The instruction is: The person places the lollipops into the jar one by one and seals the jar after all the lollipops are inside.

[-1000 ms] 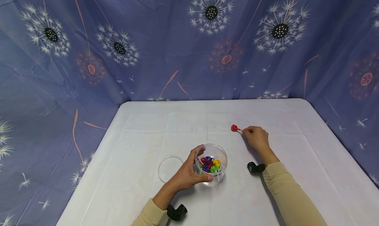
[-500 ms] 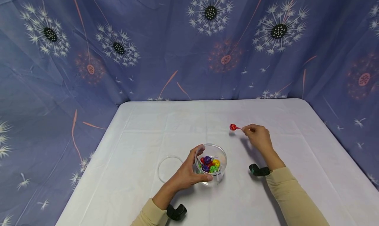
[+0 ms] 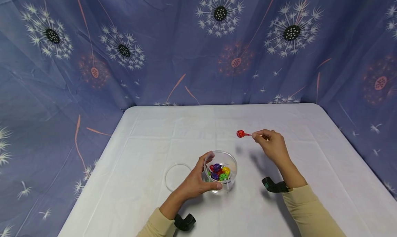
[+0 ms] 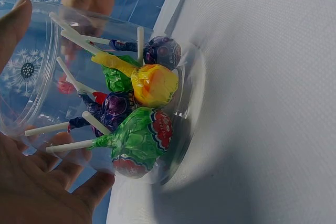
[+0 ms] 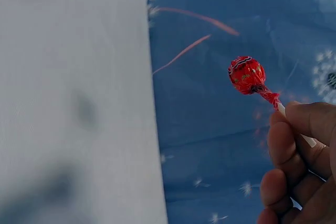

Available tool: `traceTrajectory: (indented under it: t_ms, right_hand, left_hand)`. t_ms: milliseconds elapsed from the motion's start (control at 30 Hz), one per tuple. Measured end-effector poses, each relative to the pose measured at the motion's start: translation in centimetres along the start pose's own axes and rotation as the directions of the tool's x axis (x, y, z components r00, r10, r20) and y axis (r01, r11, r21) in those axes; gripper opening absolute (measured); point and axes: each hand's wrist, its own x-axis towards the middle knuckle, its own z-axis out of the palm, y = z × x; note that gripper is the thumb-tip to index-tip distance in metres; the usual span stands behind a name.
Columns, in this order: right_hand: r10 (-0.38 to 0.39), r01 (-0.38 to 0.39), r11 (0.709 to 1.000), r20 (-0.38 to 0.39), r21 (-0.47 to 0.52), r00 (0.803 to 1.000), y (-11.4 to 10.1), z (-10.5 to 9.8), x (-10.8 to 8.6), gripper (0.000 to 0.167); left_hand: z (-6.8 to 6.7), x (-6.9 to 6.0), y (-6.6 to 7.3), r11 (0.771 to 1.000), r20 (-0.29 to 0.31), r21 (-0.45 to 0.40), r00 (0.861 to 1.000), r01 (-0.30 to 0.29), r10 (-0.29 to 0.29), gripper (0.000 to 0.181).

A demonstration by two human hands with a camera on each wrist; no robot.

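Note:
My left hand grips a clear round tub from its left side, thumb at the near side and fingers round the back. Inside it lie several wrapped lollipops: a yellow one, a green one and purple ones, their white sticks leaning towards the open top in the left wrist view. Above the table, my right hand pinches a red lollipop by its white stick between thumb and index finger. Its red head points left, behind and slightly right of the tub.
A clear ring-shaped lid or rim lies on the white table, partly behind the left forearm. Black wrist cameras sit on the left wrist and the right wrist. A blue dandelion-print curtain hangs behind the table.
My right hand has raised the red lollipop off the table and drawn it slightly left, with its shadow now apart from it. The left hand and tub stay in place.

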Motion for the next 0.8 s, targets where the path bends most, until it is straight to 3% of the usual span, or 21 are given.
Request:
traceTrajectory:
  t_ms: [567, 800]
  right_hand:
    - [-0.161, 0.158, 0.976, 0.01, 0.148, 0.987, -5.0, -1.3, -4.1, 0.011]
    - [-0.223, 0.217, 0.966, 0.033, 0.138, 0.974, -6.1, -0.8, -5.1, 0.007]
  left_hand:
    - [0.1, 0.0, 0.0, 1.0, -0.002, -0.007, 1.0, -0.006, 0.006, 0.093]
    - [0.0, -0.1, 0.3, 1.0, 0.001, -0.005, 1.0, 0.01, -0.01, 0.095]
